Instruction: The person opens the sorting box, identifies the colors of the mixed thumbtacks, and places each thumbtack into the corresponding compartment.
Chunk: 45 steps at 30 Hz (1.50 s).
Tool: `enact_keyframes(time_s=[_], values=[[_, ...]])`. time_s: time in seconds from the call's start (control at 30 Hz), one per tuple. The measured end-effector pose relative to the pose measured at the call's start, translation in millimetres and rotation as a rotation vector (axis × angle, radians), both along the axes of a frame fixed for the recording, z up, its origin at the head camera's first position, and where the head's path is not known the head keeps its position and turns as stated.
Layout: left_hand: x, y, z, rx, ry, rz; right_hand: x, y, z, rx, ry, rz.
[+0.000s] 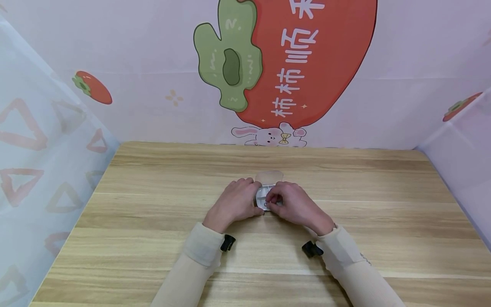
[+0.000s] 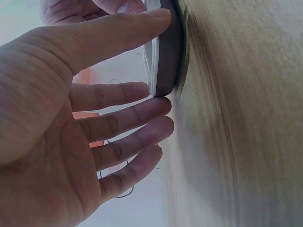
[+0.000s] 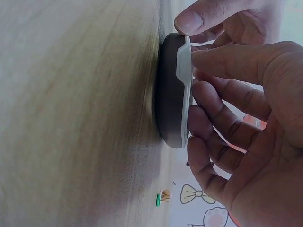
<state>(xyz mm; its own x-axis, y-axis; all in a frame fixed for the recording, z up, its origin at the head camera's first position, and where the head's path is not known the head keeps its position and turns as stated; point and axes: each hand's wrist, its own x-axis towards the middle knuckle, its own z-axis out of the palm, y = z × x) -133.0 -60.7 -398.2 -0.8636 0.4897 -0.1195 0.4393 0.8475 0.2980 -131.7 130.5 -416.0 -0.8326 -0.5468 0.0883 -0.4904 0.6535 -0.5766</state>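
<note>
A small pill box (image 1: 262, 192) with a white compartmented inside and a dark grey outer shell (image 3: 171, 94) lies flat on the table. Its clear lid (image 1: 270, 175) is flipped back, away from the person. The left hand (image 1: 238, 199) grips the box's left side, thumb (image 2: 142, 24) at the near side and index fingertip at the far edge; its other fingers extend loosely. Over the right part of the box, the right hand (image 1: 293, 204) has curled fingers, thumb and index tip together in a front compartment. A tiny ring-like item (image 1: 265, 204) shows right at those tips.
A wood-grain table (image 1: 153, 238) lies under both forearms. Printed cloth (image 1: 145, 51) hangs behind it and along both sides. Black wrist mounts (image 1: 228, 242) sit at the cuffs of the light sleeves (image 1: 203, 245).
</note>
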Motion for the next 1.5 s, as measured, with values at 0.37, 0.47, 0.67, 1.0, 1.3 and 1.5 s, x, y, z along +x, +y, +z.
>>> enact_keyframes(time_s=[0.37,0.47,0.67,1.0,1.3,1.5], values=[[-0.4,0.4,-0.2,-0.004,-0.003,0.003,0.4,0,2.8,0.015,-0.012,-0.031],[-0.4,0.3,-0.1,-0.004,-0.005,0.003,0.5,0,4.0,0.019,-0.018,-0.038],[-0.3,0.0,-0.7,-0.002,-0.005,0.007,-0.4,2,5.0,0.024,-0.025,-0.045],[0.0,-0.1,-1.0,-0.009,-0.001,0.011,-2.1,7,11.4,0.035,-0.058,-0.077],[-0.1,0.0,-0.3,-0.006,-0.008,0.015,-2.7,10,13.6,0.031,-0.045,-0.073],[-0.3,0.2,-0.4,-0.014,-0.010,0.017,-5.6,17,15.6,0.029,-0.059,-0.090]])
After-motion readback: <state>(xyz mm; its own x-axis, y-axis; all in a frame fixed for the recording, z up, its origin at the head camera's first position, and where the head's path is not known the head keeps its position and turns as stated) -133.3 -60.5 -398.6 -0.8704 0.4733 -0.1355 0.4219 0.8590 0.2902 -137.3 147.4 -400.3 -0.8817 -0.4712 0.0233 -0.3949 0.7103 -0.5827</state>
